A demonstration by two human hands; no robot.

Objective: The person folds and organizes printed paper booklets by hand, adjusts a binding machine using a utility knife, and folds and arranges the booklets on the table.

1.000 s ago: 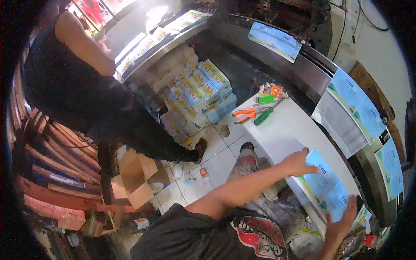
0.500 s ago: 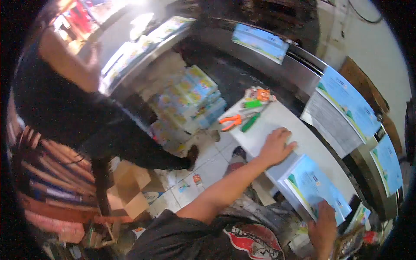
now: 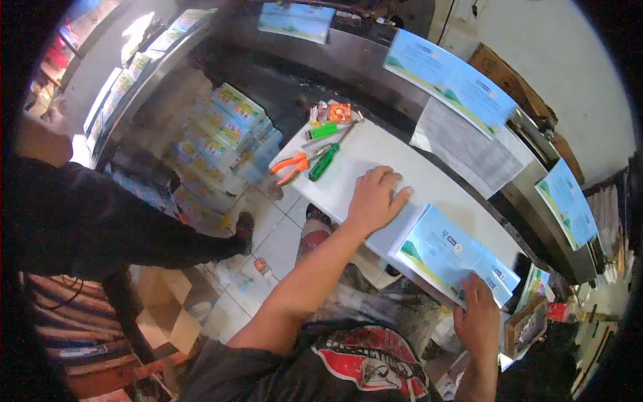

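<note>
A stack of blue printed sheets [image 3: 462,244] lies on a white tabletop [image 3: 362,151], its edges slightly uneven. My left hand [image 3: 377,202] rests on the tabletop at the stack's left end, thumb apart from the fingers. Over the near right edge of the stack lie the fingers of my right hand [image 3: 479,309], which are spread a little. Farther left on the same tabletop are orange-handled pliers [image 3: 292,166], a green-handled screwdriver [image 3: 324,163], a green cutter [image 3: 323,130] and a small orange-and-white pack [image 3: 339,112].
More blue sheets [image 3: 449,80] and a grey printed page [image 3: 462,144] lie along the curved ledge behind. Bundled prints [image 3: 224,127] are piled on the floor. Another person [image 3: 100,214] stands at left, near an open cardboard box [image 3: 164,308]. A dark phone-like object [image 3: 521,268] sits at right.
The view has turned, so the table and ledge appear farther left and higher. The other person has shifted toward the left edge. Both my hands stay near the same stack.
</note>
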